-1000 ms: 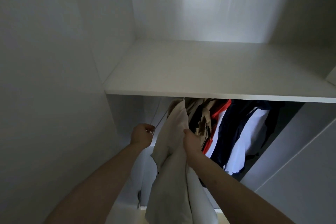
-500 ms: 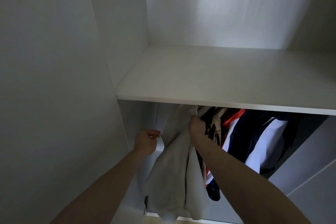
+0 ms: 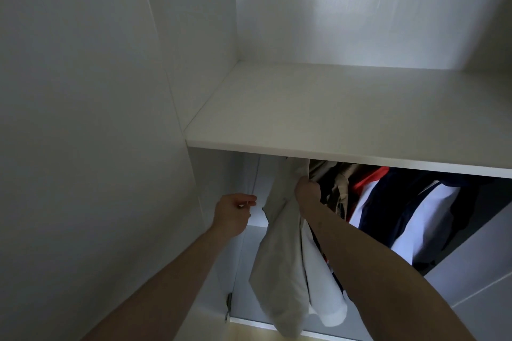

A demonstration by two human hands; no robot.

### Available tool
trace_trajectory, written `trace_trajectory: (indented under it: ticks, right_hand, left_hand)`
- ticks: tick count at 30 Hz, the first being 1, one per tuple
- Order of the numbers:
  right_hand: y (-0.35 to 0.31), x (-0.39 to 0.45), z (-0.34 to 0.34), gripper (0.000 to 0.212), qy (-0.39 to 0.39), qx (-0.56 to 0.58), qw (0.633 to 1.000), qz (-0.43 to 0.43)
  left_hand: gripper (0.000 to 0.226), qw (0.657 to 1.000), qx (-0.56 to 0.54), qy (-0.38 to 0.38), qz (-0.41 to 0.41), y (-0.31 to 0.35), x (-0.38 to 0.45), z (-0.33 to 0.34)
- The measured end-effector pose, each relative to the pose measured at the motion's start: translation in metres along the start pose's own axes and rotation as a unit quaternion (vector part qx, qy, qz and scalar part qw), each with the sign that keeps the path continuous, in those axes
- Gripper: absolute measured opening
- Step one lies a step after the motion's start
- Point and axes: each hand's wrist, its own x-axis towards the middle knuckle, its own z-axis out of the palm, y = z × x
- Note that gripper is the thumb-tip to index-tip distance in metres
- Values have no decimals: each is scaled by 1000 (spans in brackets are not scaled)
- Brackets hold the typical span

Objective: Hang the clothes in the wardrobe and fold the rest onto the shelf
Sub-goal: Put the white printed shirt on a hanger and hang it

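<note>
Since half a second ago my right hand (image 3: 306, 189) has risen closer to the underside of the white laminate shelf (image 3: 346, 108), carrying the top of the pale beige cloth garment (image 3: 279, 257) with it, while my left hand (image 3: 234, 212) has stayed just off the garment's left side, its fingers curled and pinching something thin and pale that I cannot make out. The right hand grips a bunch of the beige fabric at its upper end, just below the shelf's front edge, near the shelf's left corner. The garment hangs down limp from that grip, its lower end near the wardrobe's bottom edge. I judge the lift means the garment is close to going onto the rail, but the rail and any hanger hook are hidden behind the shelf edge, so I cannot tell whether it is hooked yet. To its right, touching it, hangs the row of dark navy, white and red clothes (image 3: 401, 210), already in place. The shelf top carries nothing folded yet, so I judge that part of the job has not been started.
</note>
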Motion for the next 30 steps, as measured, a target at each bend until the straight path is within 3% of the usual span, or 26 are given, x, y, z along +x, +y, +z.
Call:
trace_trajectory:
  ticks: [5,14,18,22,30]
  right_hand:
    - [18,1,-6,49,18,-44,998,-30]
    - [30,-1,-27,23,-57,-186,977,-91]
    - [45,-13,-31,25,-106,-228,962,-108]
    - [66,-35,-33,36,-71,-198,975,-72]
    - [111,-82,-31,40,-100,-175,976,-84]
  left_hand:
    - [42,1000,-28,-7,0,12,-8,2]
    - [38,999,-41,-22,12,46,-14,11]
    - [38,999,-30,-14,0,36,-31,14]
    - [34,999,-36,12,20,39,-35,9]
    - [34,999,2,-13,34,47,-31,0]
